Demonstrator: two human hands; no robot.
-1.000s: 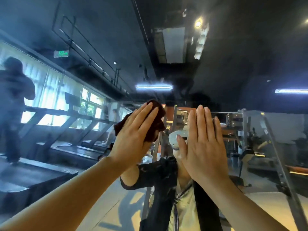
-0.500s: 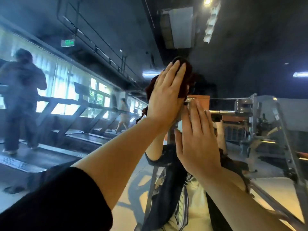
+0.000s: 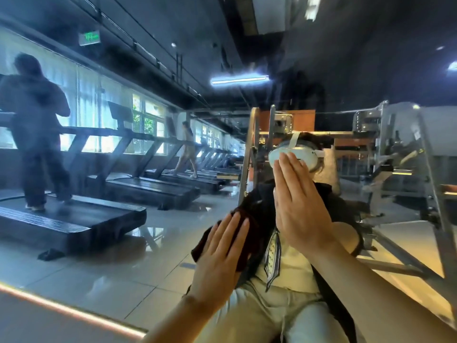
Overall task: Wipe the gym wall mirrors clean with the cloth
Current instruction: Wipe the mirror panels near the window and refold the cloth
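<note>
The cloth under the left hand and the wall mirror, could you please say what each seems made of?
Cloth: soft dark maroon fabric, probably terry or microfibre; it bunches under the left hand.
Mirror: glossy glass, giving sharp reflections of the gym.

The mirror (image 3: 321,70) is smooth, glossy glass with a faint haze. The dark maroon cloth (image 3: 243,246) looks soft and matt. Reflected floor tiles (image 3: 128,276) shine, polished.
</note>
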